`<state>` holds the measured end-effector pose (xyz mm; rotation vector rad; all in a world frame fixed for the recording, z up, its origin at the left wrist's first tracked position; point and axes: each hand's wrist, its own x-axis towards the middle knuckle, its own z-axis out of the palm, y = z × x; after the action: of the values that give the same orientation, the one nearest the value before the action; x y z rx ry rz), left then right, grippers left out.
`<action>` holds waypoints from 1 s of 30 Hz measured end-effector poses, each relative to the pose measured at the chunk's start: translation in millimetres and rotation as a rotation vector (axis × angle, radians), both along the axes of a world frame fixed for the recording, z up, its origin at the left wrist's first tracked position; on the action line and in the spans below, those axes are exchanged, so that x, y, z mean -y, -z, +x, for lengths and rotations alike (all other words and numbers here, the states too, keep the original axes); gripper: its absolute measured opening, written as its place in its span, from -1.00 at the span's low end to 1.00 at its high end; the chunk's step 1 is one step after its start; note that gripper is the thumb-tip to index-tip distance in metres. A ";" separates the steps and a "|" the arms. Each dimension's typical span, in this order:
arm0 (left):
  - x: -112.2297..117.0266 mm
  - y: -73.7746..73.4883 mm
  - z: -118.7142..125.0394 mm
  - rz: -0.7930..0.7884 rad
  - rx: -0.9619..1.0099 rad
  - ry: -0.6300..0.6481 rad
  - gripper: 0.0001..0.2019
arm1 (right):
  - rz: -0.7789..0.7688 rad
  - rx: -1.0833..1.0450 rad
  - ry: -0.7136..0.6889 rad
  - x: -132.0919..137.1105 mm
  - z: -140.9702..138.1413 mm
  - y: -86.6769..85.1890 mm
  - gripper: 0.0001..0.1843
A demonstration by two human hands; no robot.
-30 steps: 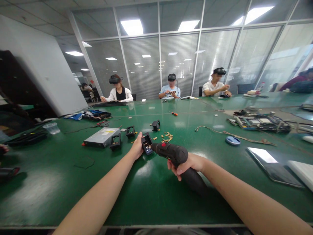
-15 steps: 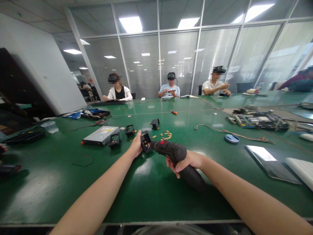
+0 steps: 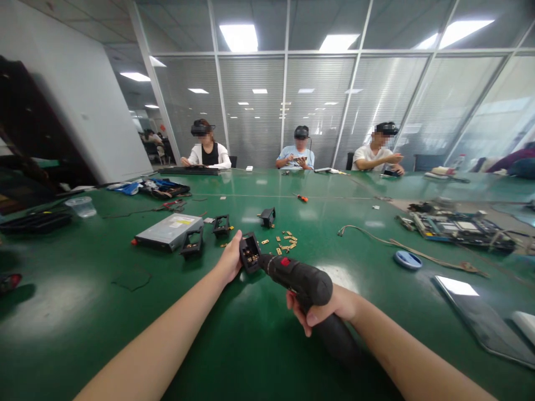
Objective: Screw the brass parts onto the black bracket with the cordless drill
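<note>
My left hand [image 3: 232,259] is closed on a small black plastic housing [image 3: 249,253], tilted so its hollow side shows brass-coloured metal pieces within. In my right hand [image 3: 311,312] is a black cordless drill [image 3: 298,277] with a red mark on top. The drill's front end points left at the housing and meets its right edge in view; whether the bit touches a screw inside cannot be made out. Just beyond the housing lie several small brass plates [image 3: 288,242]. More black plastic housings [image 3: 267,217] stand near them, one of them [image 3: 192,243] beside a silver disc drive [image 3: 169,231].
A blue round lid [image 3: 408,260], a cable [image 3: 393,243] and a circuit board assembly [image 3: 463,225] lie to the right, with a dark flat tablet-like device [image 3: 480,312] nearer. An orange screwdriver [image 3: 301,198] lies farther back. A plastic cup [image 3: 82,207] stands left. Several people sit across the green table.
The view has shifted a little, moving the background to the right. My right hand and the drill appear slightly lower and farther right; the drill's front still meets the housing in my left hand.
</note>
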<state>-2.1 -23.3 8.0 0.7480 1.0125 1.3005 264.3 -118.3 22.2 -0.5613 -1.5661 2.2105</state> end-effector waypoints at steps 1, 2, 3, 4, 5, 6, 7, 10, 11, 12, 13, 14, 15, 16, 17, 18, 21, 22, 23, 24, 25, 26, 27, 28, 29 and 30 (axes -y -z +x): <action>0.6 -0.6 0.3 -0.005 0.006 -0.003 -0.50 | -0.006 -0.005 -0.006 0.0 0.0 0.9 -0.42; 1.3 -1.2 0.5 -0.018 0.010 -0.008 -0.50 | -0.016 -0.013 -0.022 0.0 0.0 1.8 -0.41; 1.9 -1.9 0.5 -0.028 0.021 -0.005 -0.50 | -0.025 -0.017 -0.019 0.2 0.1 2.8 -0.40; 2.4 -2.5 0.5 -0.035 0.035 0.002 -0.50 | -0.024 -0.017 -0.013 0.5 0.2 3.7 -0.39; 2.9 -3.0 0.3 -0.042 0.048 0.008 -0.51 | -0.022 -0.007 -0.013 1.1 0.3 4.5 -0.38; 3.5 -3.4 0.0 -0.045 0.057 0.013 -0.51 | -0.025 0.001 -0.014 2.0 0.5 5.1 -0.35; 4.2 -3.8 -0.3 -0.047 0.063 0.013 -0.51 | -0.022 0.020 -0.010 3.0 0.8 5.4 -0.32; 7.2 -5.4 -1.1 -0.049 0.068 0.012 -0.56 | -0.002 0.084 0.010 6.7 2.1 5.3 -0.21; 8.3 -6.2 -1.4 -0.049 0.075 0.017 -0.58 | 0.012 0.098 0.015 7.8 2.7 5.3 -0.17; 9.4 -7.0 -1.6 -0.049 0.086 0.023 -0.58 | 0.018 0.110 0.015 8.8 3.3 5.4 -0.14; 10.4 -7.9 -1.9 -0.052 0.096 0.023 -0.58 | 0.026 0.122 -0.001 9.6 4.0 5.9 -0.11; 11.2 -8.7 -2.3 -0.060 0.105 0.027 -0.58 | 0.033 0.143 -0.016 10.2 4.8 6.7 -0.09; 11.7 -9.3 -2.6 -0.065 0.111 0.030 -0.58 | 0.036 0.164 -0.026 10.8 5.5 7.8 -0.08; 12.0 -9.8 -3.0 -0.068 0.114 0.033 -0.57 | 0.033 0.176 -0.035 11.2 6.1 8.8 -0.07; 12.1 -10.2 -3.2 -0.071 0.115 0.038 -0.57 | 0.028 0.185 -0.039 11.6 6.7 9.6 -0.07; 12.1 -10.5 -3.4 -0.074 0.113 0.039 -0.57 | 0.023 0.188 -0.042 11.9 7.2 9.9 -0.06; 12.0 -11.6 -2.7 -0.095 0.100 0.030 -0.56 | 0.022 0.192 -0.052 11.6 8.8 6.3 -0.07; 12.1 -12.0 -2.0 -0.102 0.095 0.021 -0.56 | 0.030 0.194 -0.053 10.9 9.5 3.5 -0.08; 12.2 -12.4 -1.3 -0.105 0.090 0.008 -0.57 | 0.042 0.194 -0.050 9.7 10.2 0.3 -0.12; 12.4 -12.7 -0.5 -0.105 0.084 -0.005 -0.57 | 0.059 0.195 -0.053 8.3 11.1 -3.2 -0.20; 12.6 -12.9 0.2 -0.103 0.077 -0.017 -0.58 | 0.080 0.197 -0.054 6.6 12.1 -6.7 -0.33; 12.8 -13.0 0.8 -0.100 0.069 -0.027 -0.59 | 0.103 0.199 -0.055 5.0 13.1 -10.0 -0.47; 13.0 -12.9 1.3 -0.098 0.060 -0.033 -0.59 | 0.127 0.203 -0.057 3.7 14.0 -12.9 -0.58; 13.1 -12.8 1.6 -0.095 0.050 -0.037 -0.58 | 0.151 0.209 -0.058 2.7 14.9 -15.4 -0.63; 13.2 -12.5 1.8 -0.093 0.039 -0.038 -0.57 | 0.175 0.219 -0.057 2.1 15.5 -17.3 -0.64; 13.3 -12.3 1.8 -0.092 0.028 -0.040 -0.57 | 0.201 0.231 -0.053 1.7 15.8 -18.7 -0.65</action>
<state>-0.2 -36.6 20.2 0.6410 1.0616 1.2865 280.1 -120.0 40.9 -0.7425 -1.9146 2.0514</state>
